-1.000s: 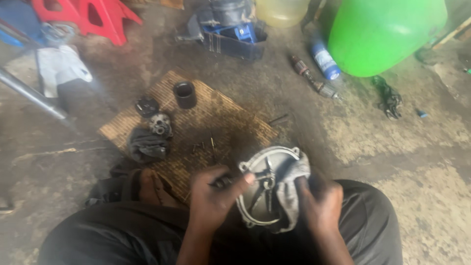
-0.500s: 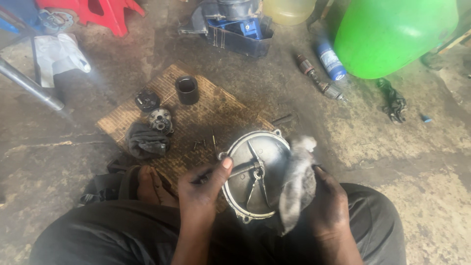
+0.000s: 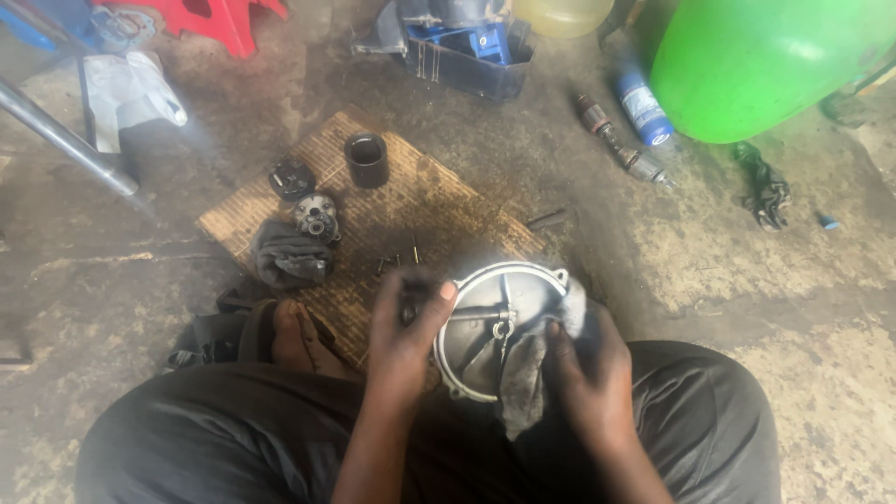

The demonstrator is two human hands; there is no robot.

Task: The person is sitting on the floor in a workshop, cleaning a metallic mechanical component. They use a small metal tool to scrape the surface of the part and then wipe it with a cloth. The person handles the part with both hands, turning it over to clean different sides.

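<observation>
Your left hand point(image 3: 403, 341) grips the left rim of a round metal engine cover point(image 3: 485, 322), thumb laid over its edge and fingers curled tight behind it, so the cover stands tilted with its ribbed inner face toward you. Your right hand point(image 3: 586, 373) is closed around a grey rag point(image 3: 527, 369) and presses it against the right side of that inner face; the rag hangs down past the cover's lower rim. The cover sits above your lap, just off the near corner of a woven mat point(image 3: 411, 201) that lies on the concrete floor point(image 3: 747, 271).

On the mat, a black cylindrical sleeve point(image 3: 366, 159) stands upright near the far corner. Toward the left edge lie a small black disc-shaped part point(image 3: 291, 177), a small metal housing point(image 3: 315, 215) just beside it, and a dark crumpled cloth point(image 3: 289, 257) touching that housing's near side. A few small screws point(image 3: 397, 261) lie near the mat's middle.

Your bare foot point(image 3: 299, 336) rests by the mat's near-left edge. Well beyond the mat, on the floor, sit a green plastic container point(image 3: 775, 56), a blue spray can point(image 3: 642, 107) beside it, and a slim metal shaft point(image 3: 621, 149) close to the can.
</observation>
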